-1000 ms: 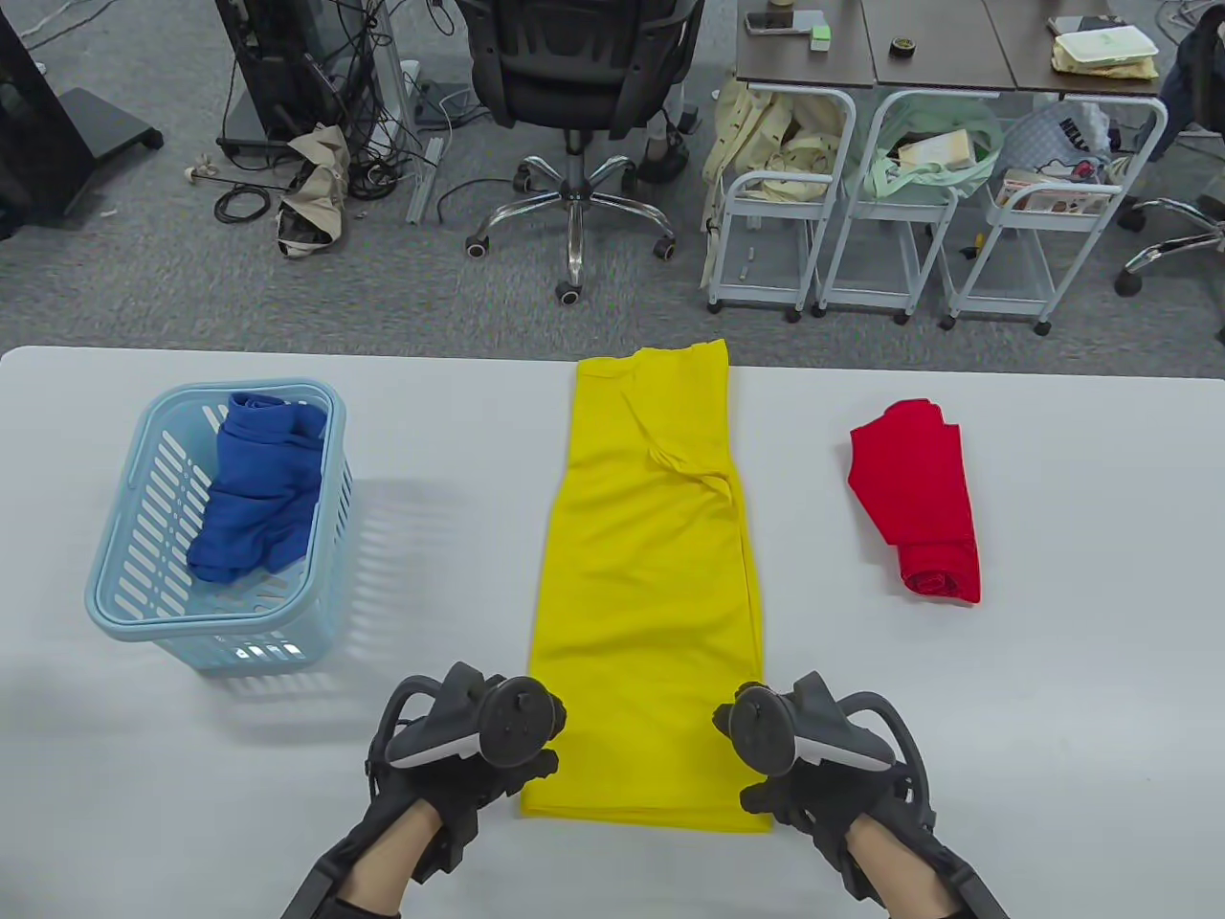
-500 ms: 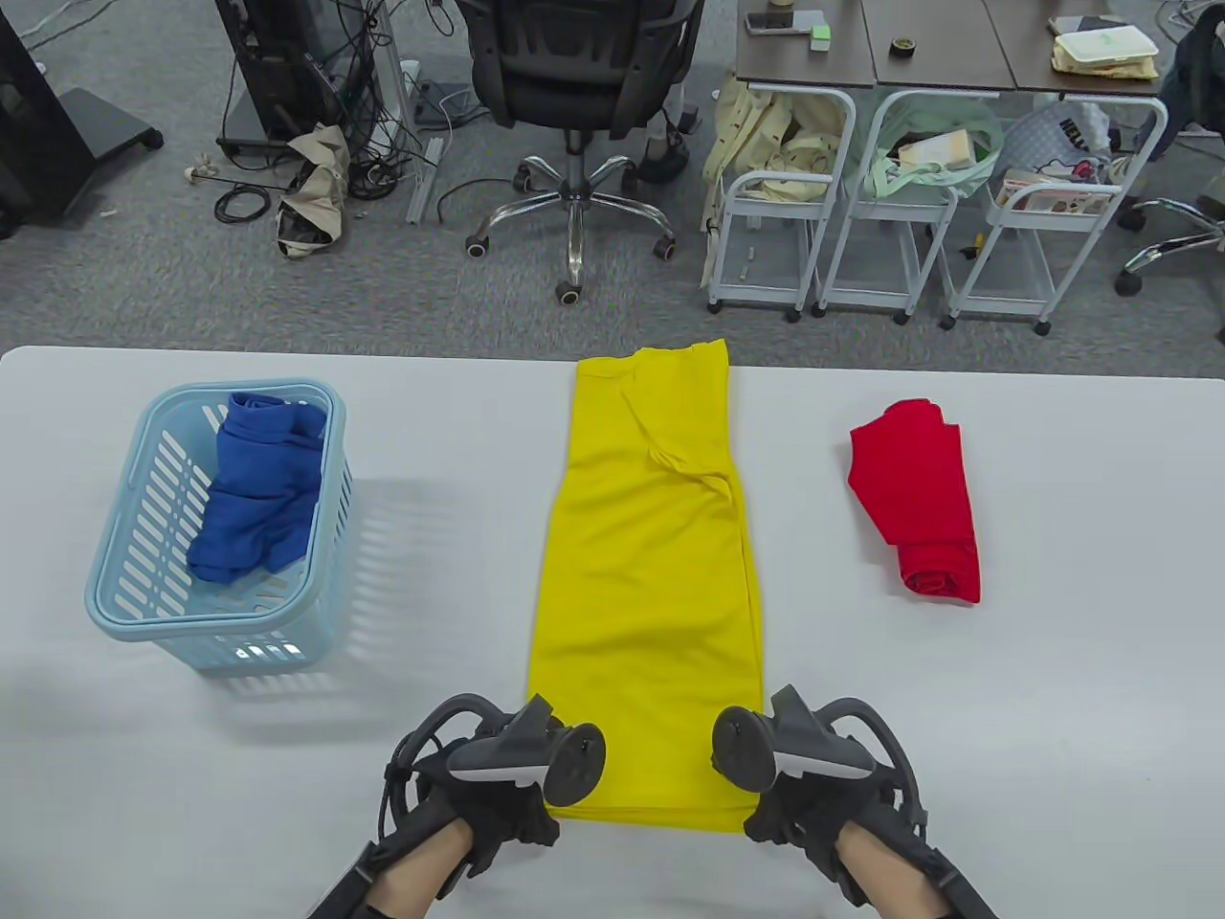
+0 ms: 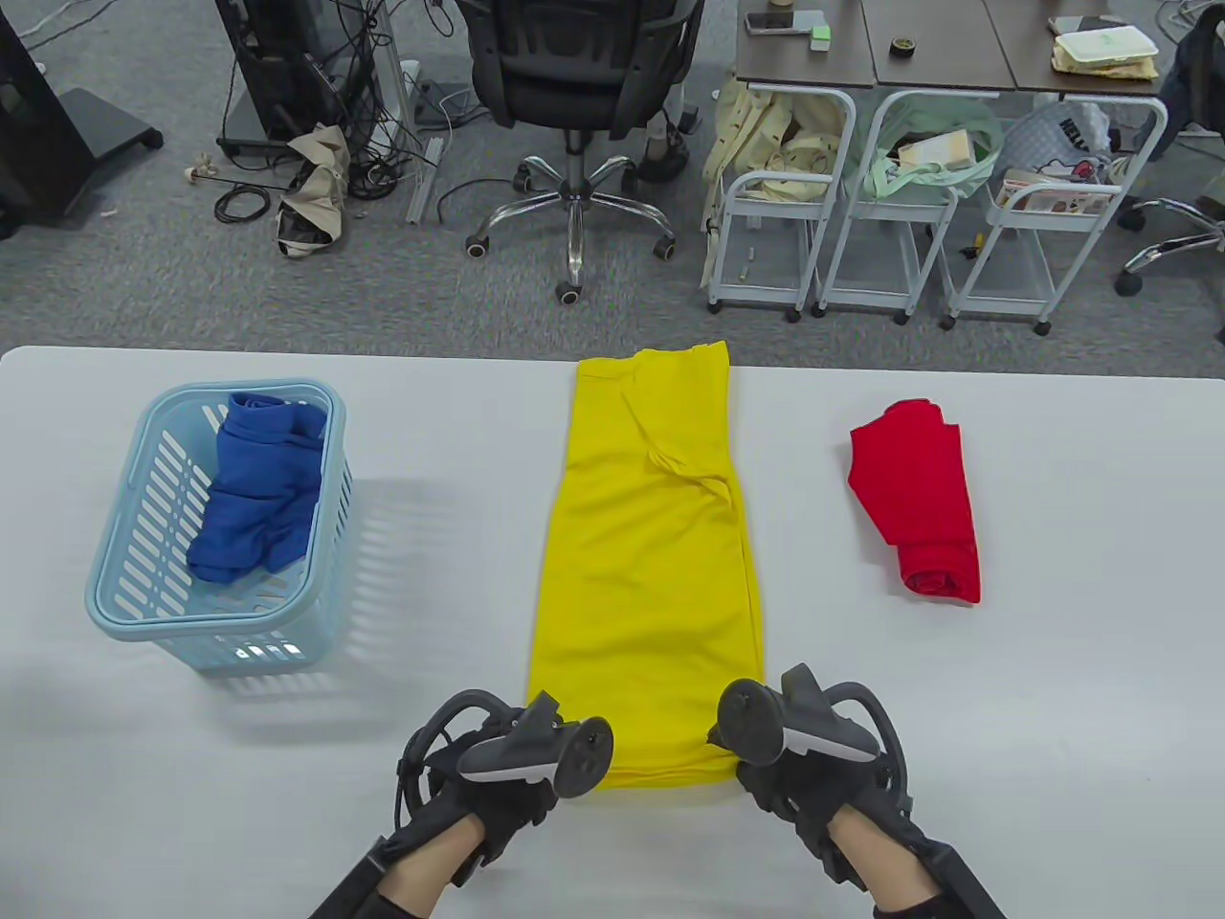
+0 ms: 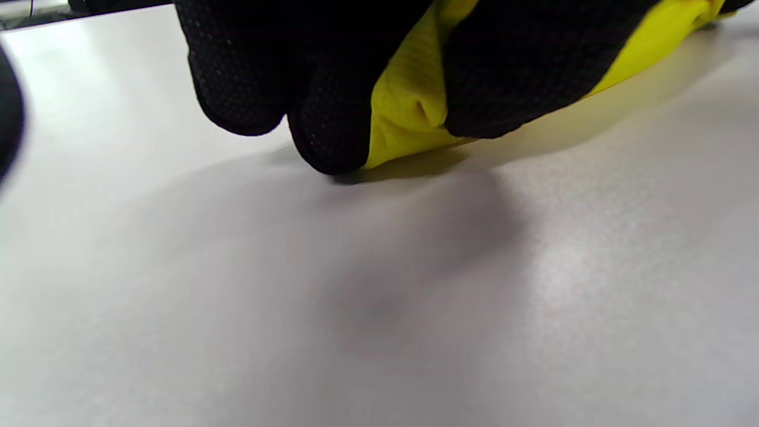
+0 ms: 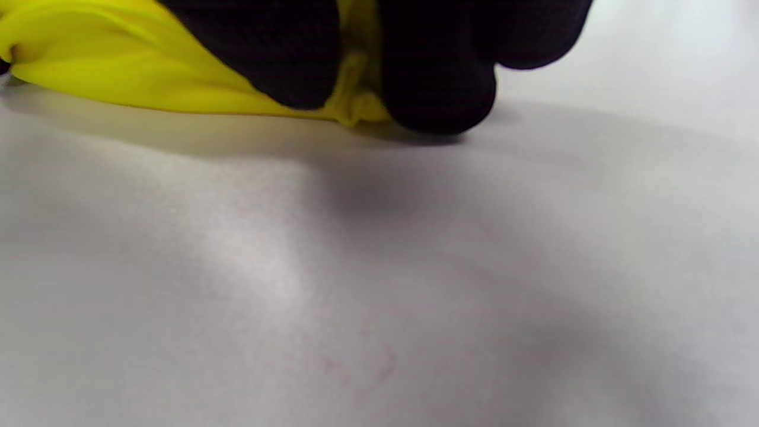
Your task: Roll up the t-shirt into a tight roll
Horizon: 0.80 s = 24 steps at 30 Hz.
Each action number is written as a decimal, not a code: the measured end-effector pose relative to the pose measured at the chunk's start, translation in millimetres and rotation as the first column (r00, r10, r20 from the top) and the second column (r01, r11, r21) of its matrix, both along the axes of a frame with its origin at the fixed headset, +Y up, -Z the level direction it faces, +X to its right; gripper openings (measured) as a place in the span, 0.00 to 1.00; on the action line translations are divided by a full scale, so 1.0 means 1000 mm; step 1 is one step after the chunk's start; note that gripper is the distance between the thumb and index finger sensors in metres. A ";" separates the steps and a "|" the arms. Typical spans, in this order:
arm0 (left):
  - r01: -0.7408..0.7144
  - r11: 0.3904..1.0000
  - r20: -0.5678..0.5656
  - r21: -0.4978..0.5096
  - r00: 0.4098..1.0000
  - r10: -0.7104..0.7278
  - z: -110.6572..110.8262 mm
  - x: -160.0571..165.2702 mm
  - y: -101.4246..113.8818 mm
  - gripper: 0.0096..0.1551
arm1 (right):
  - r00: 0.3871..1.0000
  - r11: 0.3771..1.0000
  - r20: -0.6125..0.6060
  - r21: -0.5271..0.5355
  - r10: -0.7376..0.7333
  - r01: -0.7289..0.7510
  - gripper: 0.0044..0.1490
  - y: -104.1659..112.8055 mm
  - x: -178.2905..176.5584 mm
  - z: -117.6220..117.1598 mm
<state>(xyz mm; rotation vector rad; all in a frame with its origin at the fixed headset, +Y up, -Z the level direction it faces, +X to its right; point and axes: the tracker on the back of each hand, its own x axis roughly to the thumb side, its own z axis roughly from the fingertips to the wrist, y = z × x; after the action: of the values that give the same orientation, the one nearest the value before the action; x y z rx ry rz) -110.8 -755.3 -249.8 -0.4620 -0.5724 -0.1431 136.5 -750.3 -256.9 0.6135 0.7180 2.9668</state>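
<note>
Pinching the yellow t-shirt near edge: left hand, right hand.

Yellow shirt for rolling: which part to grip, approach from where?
Grip the yellow t-shirt at its near hem, one corner per hand, coming from the near table edge. It lies as a long strip running away from the person. The left hand and right hand pinch the near corners there; the rest lies flat.
</note>
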 end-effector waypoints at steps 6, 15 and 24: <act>-0.343 0.936 -0.087 0.082 0.933 0.350 -0.008 -0.028 0.028 0.22 | 0.983 0.983 0.053 0.057 -0.176 0.173 0.22 0.028 0.020 -0.001; -0.729 0.682 -0.158 0.058 0.668 0.727 -0.022 -0.053 0.035 0.22 | 0.822 0.825 0.110 -0.018 -0.559 0.564 0.24 0.033 0.039 -0.005; -0.876 0.455 -0.315 -0.162 0.483 0.817 -0.030 -0.057 0.024 0.21 | 0.771 0.771 0.171 -0.080 -0.614 0.632 0.23 0.030 0.045 -0.006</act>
<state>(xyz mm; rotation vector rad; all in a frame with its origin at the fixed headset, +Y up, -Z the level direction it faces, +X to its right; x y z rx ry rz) -167.8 -731.6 -279.5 -0.4262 -0.5771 1.0012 181.8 -720.5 -263.1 0.5064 0.5507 2.2906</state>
